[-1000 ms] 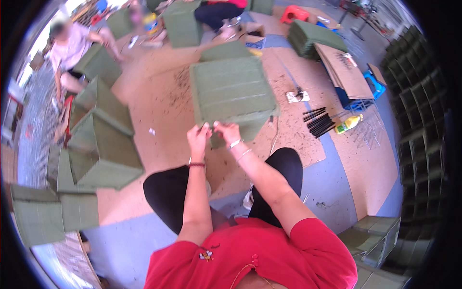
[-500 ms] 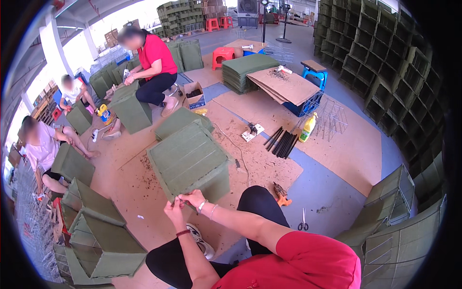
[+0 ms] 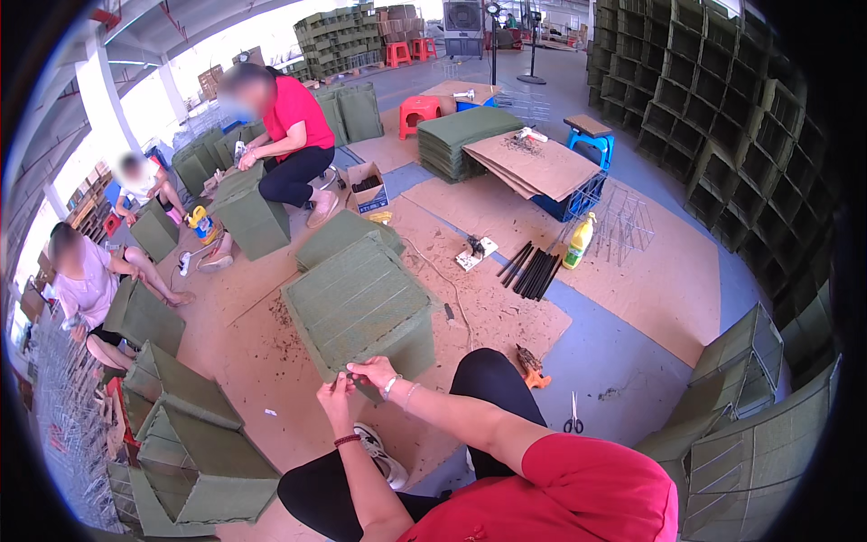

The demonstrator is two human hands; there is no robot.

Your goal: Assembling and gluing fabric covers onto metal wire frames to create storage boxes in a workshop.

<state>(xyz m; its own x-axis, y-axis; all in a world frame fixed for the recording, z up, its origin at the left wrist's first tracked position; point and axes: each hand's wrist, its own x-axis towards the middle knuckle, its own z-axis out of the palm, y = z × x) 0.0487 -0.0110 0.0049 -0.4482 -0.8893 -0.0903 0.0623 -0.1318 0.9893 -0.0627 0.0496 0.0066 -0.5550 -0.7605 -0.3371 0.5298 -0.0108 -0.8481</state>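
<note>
A green fabric-covered box (image 3: 366,303) stands in front of me, its top face crossed by thin straight lines. At its near corner both my hands work close together, with fingertips pinched. My left hand (image 3: 337,397) is just below the edge, and my right hand (image 3: 372,372) sits beside it at the right. Whatever lies between the fingertips is too small to make out. A second green box (image 3: 348,237) is directly behind the first one.
Scissors (image 3: 573,414) and an orange-handled tool (image 3: 531,368) lie right of my knee. Beyond are black rods (image 3: 537,274), a yellow bottle (image 3: 579,241) and a cardboard stack (image 3: 533,163). Open green boxes (image 3: 208,461) stand at left. Three people sit among boxes at the far left.
My view has shifted slightly. Both hands stay pinched at the box's near corner, with the fingertips slightly farther apart. The nearest person at left has moved an arm.
</note>
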